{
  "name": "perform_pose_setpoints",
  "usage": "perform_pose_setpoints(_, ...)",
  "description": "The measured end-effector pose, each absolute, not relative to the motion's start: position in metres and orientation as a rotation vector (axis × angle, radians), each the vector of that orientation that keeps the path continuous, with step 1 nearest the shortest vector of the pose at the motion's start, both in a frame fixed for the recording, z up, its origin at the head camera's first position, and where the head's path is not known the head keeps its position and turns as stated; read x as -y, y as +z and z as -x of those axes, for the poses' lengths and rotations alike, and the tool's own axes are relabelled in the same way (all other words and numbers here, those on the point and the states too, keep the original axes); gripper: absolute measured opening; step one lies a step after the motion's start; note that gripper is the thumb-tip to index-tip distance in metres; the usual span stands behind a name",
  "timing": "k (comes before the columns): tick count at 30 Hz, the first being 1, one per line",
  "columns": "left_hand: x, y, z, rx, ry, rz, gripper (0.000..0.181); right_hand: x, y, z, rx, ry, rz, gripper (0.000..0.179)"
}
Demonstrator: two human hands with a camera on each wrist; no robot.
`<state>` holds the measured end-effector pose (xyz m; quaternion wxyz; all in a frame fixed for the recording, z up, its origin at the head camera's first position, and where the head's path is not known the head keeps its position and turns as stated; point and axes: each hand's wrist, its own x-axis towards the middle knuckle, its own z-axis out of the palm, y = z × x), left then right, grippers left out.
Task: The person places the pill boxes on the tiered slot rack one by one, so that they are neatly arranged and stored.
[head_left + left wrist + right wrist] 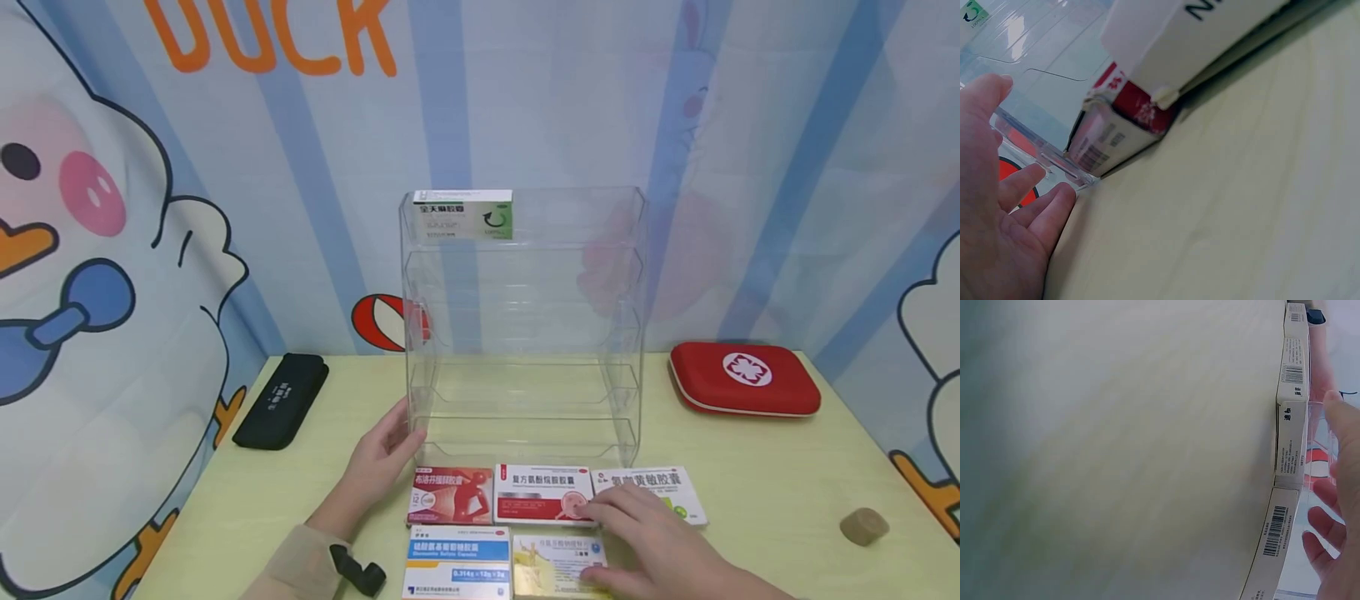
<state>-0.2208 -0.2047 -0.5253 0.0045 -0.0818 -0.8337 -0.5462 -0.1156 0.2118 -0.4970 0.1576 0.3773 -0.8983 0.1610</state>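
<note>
My left hand (384, 454) is at the lower left side of a clear tiered display rack (525, 429), its fingertips right at the rack's edge. In the left wrist view its fingers (1054, 215) are fairly straight. My right hand (652, 537) reaches over medicine boxes with its fingers spread. Its fingertips overlap a red-and-white box (532, 492), and its thumb overlaps a yellow-and-white box (551, 562). Beside these lie a red box (450, 496), a blue-and-white box (457, 560) and a white-and-green box (678, 483). A green-and-white box (465, 217) stands in the rack's top tier, at left.
A black case (282, 402) lies at the back left of the table. At the back right is a red zip case (742, 379) with a white emblem. A small brown cylindrical piece (864, 527) sits at right. A printed curtain (525, 108) hangs behind the rack.
</note>
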Motion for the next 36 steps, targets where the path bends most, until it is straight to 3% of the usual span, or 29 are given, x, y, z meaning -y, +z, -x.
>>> perform_pose_setpoints(21,0.203,-0.524,0.22,2.617,-1.726,0.239,0.07,-0.217,-0.486,0.11,2.893,0.551,-1.194,0.059)
perform_pose_setpoints(36,0.205,-0.525,0.22,2.619,-1.7,0.266,0.071,-0.215,-0.481,0.108,3.043,0.711,-1.073,0.072)
